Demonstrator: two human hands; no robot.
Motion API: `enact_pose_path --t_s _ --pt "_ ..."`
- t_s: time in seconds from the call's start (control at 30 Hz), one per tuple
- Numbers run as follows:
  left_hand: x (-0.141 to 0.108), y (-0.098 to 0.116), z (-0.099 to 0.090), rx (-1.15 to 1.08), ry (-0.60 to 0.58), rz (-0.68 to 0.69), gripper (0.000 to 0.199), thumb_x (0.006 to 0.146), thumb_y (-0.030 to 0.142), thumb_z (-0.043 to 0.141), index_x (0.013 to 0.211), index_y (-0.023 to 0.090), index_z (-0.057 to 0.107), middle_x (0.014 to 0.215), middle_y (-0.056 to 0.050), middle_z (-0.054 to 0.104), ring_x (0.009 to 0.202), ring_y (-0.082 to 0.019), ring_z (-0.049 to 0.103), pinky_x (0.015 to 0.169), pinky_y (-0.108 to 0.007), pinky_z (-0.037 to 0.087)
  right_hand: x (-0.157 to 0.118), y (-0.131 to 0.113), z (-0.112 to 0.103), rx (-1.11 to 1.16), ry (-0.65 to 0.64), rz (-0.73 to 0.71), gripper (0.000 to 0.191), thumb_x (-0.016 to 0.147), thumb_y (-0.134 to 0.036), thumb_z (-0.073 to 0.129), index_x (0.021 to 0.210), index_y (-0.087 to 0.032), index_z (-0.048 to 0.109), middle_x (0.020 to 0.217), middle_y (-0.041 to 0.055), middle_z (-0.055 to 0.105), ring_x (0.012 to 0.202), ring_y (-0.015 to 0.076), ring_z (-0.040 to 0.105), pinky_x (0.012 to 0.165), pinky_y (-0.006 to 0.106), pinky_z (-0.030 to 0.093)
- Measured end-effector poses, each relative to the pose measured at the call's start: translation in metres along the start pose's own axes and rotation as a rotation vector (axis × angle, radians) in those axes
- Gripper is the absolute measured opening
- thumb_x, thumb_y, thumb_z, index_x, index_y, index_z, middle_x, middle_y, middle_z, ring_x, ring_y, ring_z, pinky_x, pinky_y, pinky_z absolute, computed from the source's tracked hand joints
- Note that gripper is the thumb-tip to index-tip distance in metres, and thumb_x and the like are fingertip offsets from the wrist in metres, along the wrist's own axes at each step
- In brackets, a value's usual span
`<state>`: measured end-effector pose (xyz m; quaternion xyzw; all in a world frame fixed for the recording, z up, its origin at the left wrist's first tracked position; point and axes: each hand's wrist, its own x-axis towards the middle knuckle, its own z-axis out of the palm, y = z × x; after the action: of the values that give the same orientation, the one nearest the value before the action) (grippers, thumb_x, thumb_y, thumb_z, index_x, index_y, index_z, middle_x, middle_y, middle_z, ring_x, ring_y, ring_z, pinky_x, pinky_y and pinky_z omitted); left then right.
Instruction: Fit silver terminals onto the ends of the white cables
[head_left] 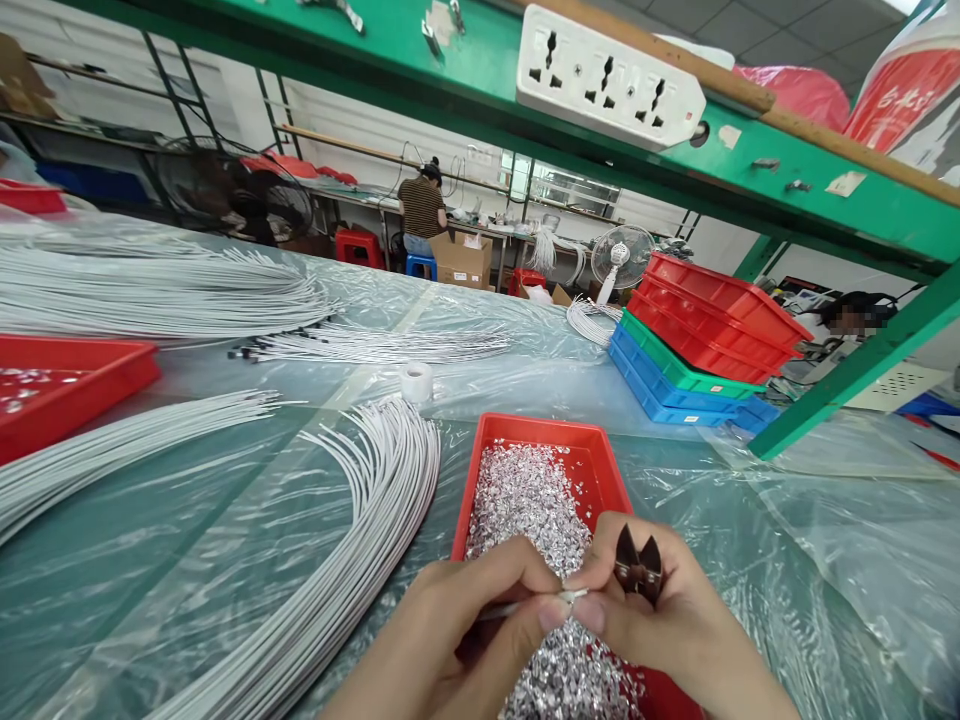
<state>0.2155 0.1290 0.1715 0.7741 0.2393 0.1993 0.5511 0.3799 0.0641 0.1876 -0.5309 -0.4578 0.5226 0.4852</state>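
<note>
My left hand (472, 615) is closed in a pinch on a thin white cable (574, 596), close to its end. Facing it, thumb and fingertip of my right hand (675, 610) pinch the same cable's tip. A pair of dark wire cutters (637, 566) is tucked in my right hand, its jaws pointing up and apart; its handles are hidden. Both hands are over a red tray (541, 426) that holds a heap of shiny silver scraps (529, 500). Left of the tray, a thick bundle of white cables (390, 520) curves across the plastic-covered table.
More white cables (150, 290) lie at left, beside another red tray (82, 395). A tape roll (416, 382) stands mid-table. Stacked red, green and blue trays (697, 330) are at right, near a green post (855, 370). A green shelf beam with a power strip (607, 80) crosses overhead.
</note>
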Motion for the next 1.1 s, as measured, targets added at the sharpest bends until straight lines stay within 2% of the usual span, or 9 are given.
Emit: enact_pose_path --t_s 0.27,0.43,0.53,0.7,0.83,0.97,1.1 --pt "0.001 -0.003 0.000 -0.092 -0.031 -0.025 0.029 0.093 0.044 0.040 0.076 0.021 0.046 0.059 0.006 0.035 0.052 -0.012 0.030 0.048 -0.025 0.020 0.002 0.002 -0.001 0.028 0.002 0.029 0.026 0.065 -0.025 0.080 0.066 -0.019 0.055 0.050 -0.0108 0.030 0.048 0.0075 0.018 0.047 0.025 0.014" --pt "0.000 -0.005 0.003 -0.104 0.002 -0.019 0.029 0.094 0.049 0.038 0.086 0.022 0.046 0.066 0.002 0.047 0.060 -0.014 0.042 0.050 -0.025 0.023 0.005 0.006 -0.002 0.034 -0.007 0.002 0.023 0.066 -0.024 0.078 0.066 -0.019 0.056 0.051 -0.0102 0.033 0.048 0.0075 0.019 0.046 0.024 0.015" --pt "0.001 -0.004 0.004 -0.119 0.031 -0.013 0.032 0.094 0.051 0.037 0.083 0.022 0.044 0.068 0.002 0.047 0.063 -0.015 0.045 0.052 -0.025 0.025 0.006 0.007 -0.002 0.046 0.001 -0.001 0.022 0.066 -0.024 0.078 0.067 -0.019 0.056 0.051 -0.0101 0.033 0.048 0.0077 0.019 0.046 0.024 0.016" --pt "0.002 -0.005 0.004 -0.113 0.045 -0.009 0.033 0.095 0.049 0.038 0.079 0.021 0.044 0.063 0.004 0.040 0.058 -0.013 0.041 0.051 -0.024 0.027 0.008 0.014 -0.004 0.044 0.003 -0.054 0.018 0.069 -0.026 0.076 0.068 -0.020 0.060 0.052 -0.0096 0.032 0.048 0.0082 0.023 0.046 0.023 0.018" --pt "0.005 -0.006 0.004 -0.142 0.048 -0.055 0.034 0.094 0.050 0.040 0.078 0.021 0.045 0.063 0.004 0.042 0.058 -0.013 0.040 0.052 -0.022 0.030 0.009 0.019 -0.005 0.052 0.012 -0.099 0.015 0.070 -0.024 0.076 0.069 -0.020 0.062 0.053 -0.0093 0.033 0.048 0.0079 0.023 0.044 0.022 0.018" --pt "0.005 -0.007 0.006 -0.163 0.060 -0.050 0.036 0.094 0.051 0.039 0.076 0.020 0.045 0.061 0.005 0.040 0.056 -0.012 0.038 0.050 -0.021 0.030 0.009 0.020 -0.004 0.069 0.006 -0.097 0.017 0.070 -0.023 0.077 0.069 -0.020 0.061 0.051 -0.0097 0.032 0.047 0.0078 0.023 0.044 0.022 0.018" --pt "0.003 -0.006 0.007 -0.202 0.090 -0.020 0.035 0.094 0.049 0.040 0.076 0.020 0.046 0.060 0.005 0.041 0.055 -0.012 0.039 0.051 -0.022 0.031 0.008 0.017 -0.002 0.061 0.061 -0.075 0.014 0.070 -0.023 0.077 0.070 -0.020 0.063 0.051 -0.0092 0.034 0.048 0.0082 0.023 0.046 0.024 0.017"
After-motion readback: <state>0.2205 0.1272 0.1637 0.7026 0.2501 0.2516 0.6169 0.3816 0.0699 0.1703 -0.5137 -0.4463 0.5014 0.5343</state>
